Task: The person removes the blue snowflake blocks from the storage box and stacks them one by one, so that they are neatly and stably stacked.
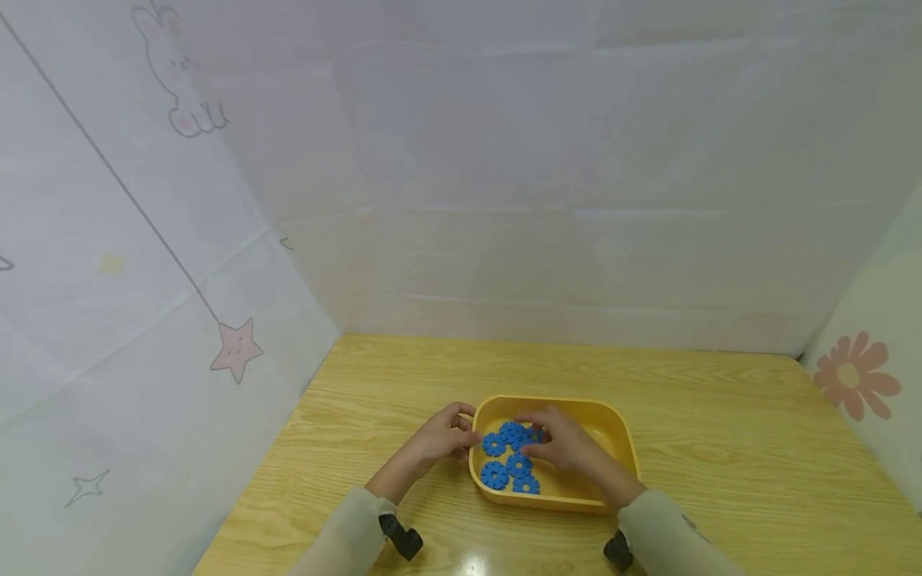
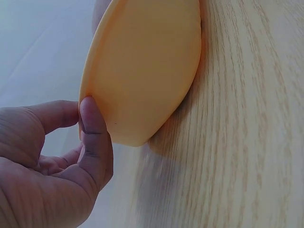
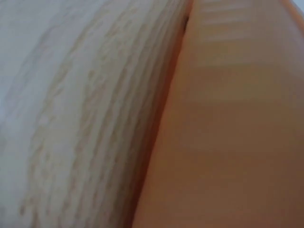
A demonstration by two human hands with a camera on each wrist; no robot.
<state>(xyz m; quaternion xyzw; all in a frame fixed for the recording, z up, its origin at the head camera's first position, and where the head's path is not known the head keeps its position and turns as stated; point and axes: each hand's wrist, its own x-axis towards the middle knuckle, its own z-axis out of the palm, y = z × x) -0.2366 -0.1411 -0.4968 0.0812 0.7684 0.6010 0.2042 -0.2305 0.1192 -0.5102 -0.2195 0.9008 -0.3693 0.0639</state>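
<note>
Left hand (image 1: 442,437) is pinching the yellow tray (image 1: 547,502) at its left edge, probably steadying it on the table (image 1: 727,432). Right hand (image 1: 567,442) is hanging over the blue discs (image 1: 514,433) inside; can't tell if it's gripping one. Discs are lying toward the left end, tray probably containing them.

The head view has soft light, a little dim. The cloth (image 1: 562,160) behind both hands looks grey, and to the left of the left hand (image 1: 436,438) it looks paler. On the surface (image 1: 720,432), between the sleeves and nearer than the hands, shines one small white spot. The blue pieces (image 1: 502,478) by the right hand (image 1: 567,442) look a bit fuzzy. The left wrist view is cool and bluish, with a soft shadow past the left hand's fingertips, beside the tray (image 2: 147,57). The right wrist view is dim and very blurry.
</note>
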